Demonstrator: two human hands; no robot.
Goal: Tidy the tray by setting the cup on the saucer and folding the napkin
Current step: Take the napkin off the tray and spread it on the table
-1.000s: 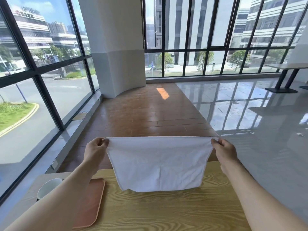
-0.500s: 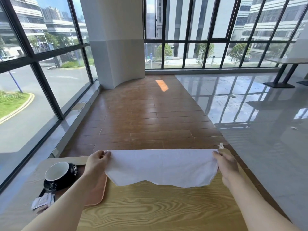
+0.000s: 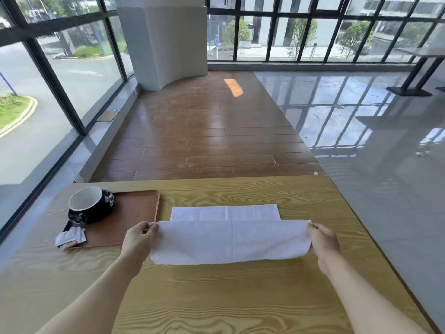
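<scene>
the wooden table is filling the near half of the room, its grain running across, and the person is leaning both forearms out over it. the brown tray is sitting toward the far left corner, and on it the cup is already resting on its dark saucer, tipped a little to one side, so that half of the job is looking done. the white napkin is lying on the bare table just right of the tray, not on it; its far strip is lying flat while the near part is being held up in a soft roll over it. the left hand is pinching the napkin's left corner between thumb and fingertips, and the right hand is pinching the right corner the same way, the other fingers curling behind the cloth. a few small paper sachets are hanging over the tray's near left corner. to fold well, i'd say both corners should be travelling level and landing square on the far edge, with the cloth kept taut so the crease is coming out straight.
</scene>
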